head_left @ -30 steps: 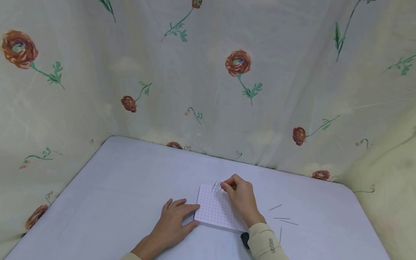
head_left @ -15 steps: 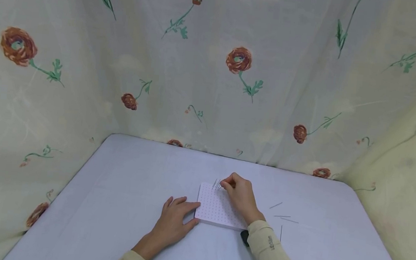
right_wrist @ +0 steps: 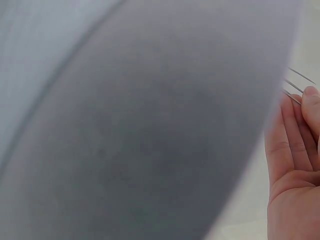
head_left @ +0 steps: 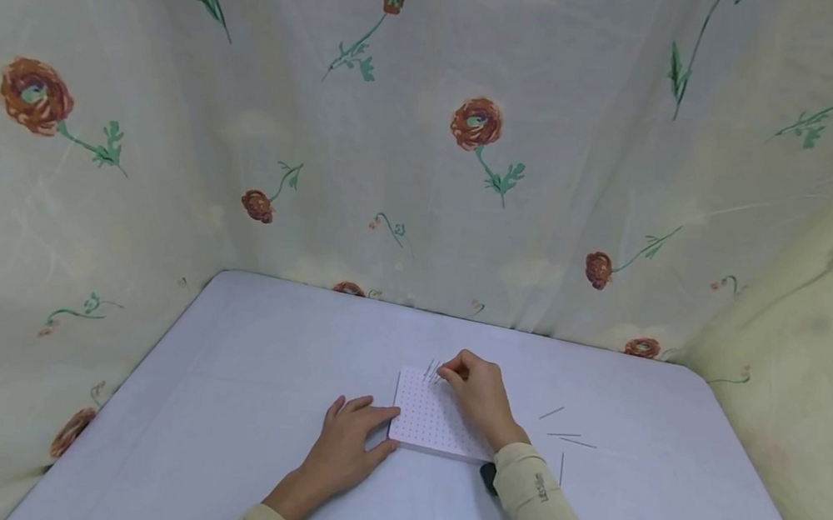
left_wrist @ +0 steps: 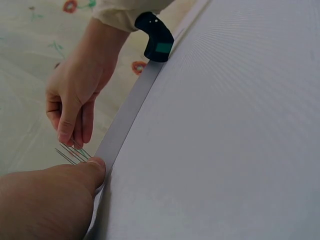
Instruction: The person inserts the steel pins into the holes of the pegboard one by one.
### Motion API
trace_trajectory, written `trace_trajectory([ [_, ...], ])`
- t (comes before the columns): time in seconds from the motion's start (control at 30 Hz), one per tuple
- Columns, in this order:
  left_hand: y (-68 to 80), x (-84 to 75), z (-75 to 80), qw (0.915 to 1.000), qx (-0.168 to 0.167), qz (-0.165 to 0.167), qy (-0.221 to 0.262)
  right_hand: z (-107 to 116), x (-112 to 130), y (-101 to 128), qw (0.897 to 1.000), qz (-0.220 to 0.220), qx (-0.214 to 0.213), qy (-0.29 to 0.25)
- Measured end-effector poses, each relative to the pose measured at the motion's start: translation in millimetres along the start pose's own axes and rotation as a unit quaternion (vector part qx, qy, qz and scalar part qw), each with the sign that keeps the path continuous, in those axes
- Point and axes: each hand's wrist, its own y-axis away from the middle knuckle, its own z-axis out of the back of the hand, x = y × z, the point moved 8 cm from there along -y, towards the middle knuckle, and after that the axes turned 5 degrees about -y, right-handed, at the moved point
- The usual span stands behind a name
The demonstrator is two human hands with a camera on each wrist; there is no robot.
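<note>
A white square board dotted with rows of small holes lies on the table. Thumb and forefinger of my left hand touch its left edge, with the other fingers spread. Over the board's far part, my right hand pinches a thin metal pin between thumb and fingertips. Several similar pins stand in the board just left of those fingertips, leaning slightly. In the left wrist view the pins show between both hands. The right wrist view catches the right hand beside pin shafts; a blurred pale surface fills most of it.
Several loose metal pins lie on the white table to the right of the board, near the right forearm. A floral curtain hangs behind the table and along both sides. Each wrist wears a dark device.
My right fingertips have shifted very slightly left at the pins, still pinching. The left hand and the board stay in place.
</note>
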Motion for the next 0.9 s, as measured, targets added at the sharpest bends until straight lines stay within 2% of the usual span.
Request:
trace_trajectory([
  [0.67, -0.5, 1.2, 1.0, 1.0, 0.002, 0.001, 0.004, -5.6, 0.9, -4.7, 1.0, -0.001, 0.005, 0.006],
  [0.9, -0.4, 0.3, -1.0, 1.0, 0.006, 0.0, 0.007, -7.5, -3.3, -3.3, 1.0, -0.016, 0.016, 0.016],
])
